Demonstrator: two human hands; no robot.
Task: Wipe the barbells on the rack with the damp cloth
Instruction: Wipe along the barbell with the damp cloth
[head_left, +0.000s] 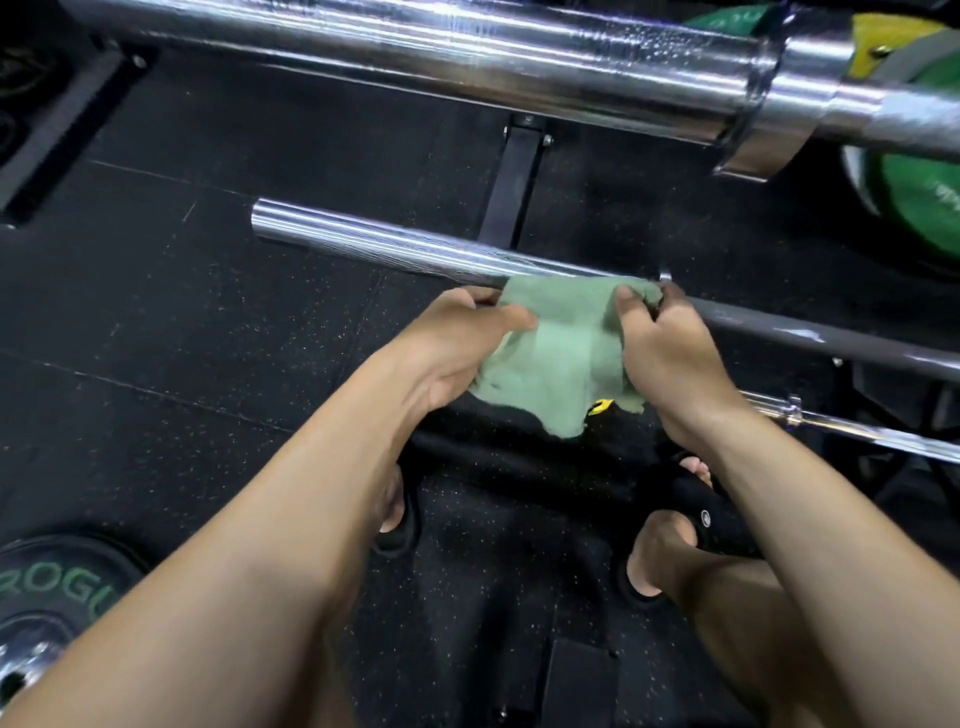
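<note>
A pale green cloth is stretched between my two hands, just in front of the inner end of a chrome barbell sleeve on the middle bar. My left hand pinches the cloth's left edge. My right hand grips its right edge, close to the bar's collar and grey shaft. The cloth's top edge overlaps the sleeve; I cannot tell if it touches. A thicker chrome barbell runs across the top, nearer the camera. A thin third bar shows at right, below my right wrist.
Black rack base bars cross the speckled rubber floor. Green bumper plates stand at the right edge. A black plate with green lettering lies at bottom left. My feet in black sandals are below the cloth.
</note>
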